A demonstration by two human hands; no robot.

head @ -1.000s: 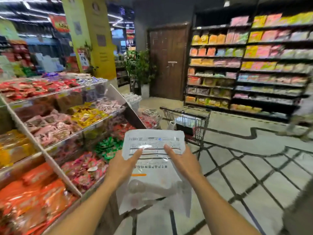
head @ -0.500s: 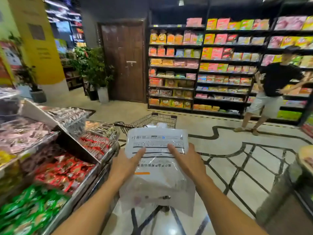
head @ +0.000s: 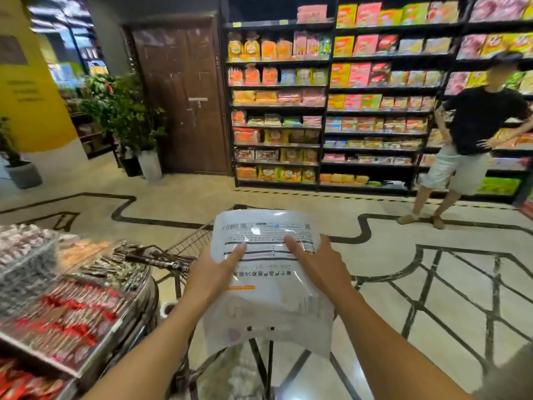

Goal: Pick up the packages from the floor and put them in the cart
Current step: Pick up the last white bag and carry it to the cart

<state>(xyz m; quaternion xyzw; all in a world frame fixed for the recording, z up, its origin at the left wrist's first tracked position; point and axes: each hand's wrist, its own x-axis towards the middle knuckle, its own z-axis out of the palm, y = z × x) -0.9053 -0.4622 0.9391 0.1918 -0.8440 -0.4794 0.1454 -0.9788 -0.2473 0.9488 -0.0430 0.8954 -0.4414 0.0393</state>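
Note:
I hold a white plastic mailer package (head: 268, 307) with printed labels in front of my chest. My left hand (head: 212, 277) grips its left edge, thumb on top. My right hand (head: 315, 269) grips its right side, thumb across the label. The package hangs over a wire shopping cart (head: 190, 246), which is mostly hidden behind and below it; only the cart's left wire rim and dark handle show. No packages on the floor are in view.
A sloped snack display (head: 72, 301) stands close on my left. A person (head: 473, 140) stands at the back right before tall shelves (head: 331, 111). Potted plants (head: 127, 119) and a brown door (head: 181, 96) are at the back. Tiled floor (head: 432, 284) stretches to the right.
The view has swung right and closer to the cart; the package now covers most of the cart. Both hands keep the same grip on the package.

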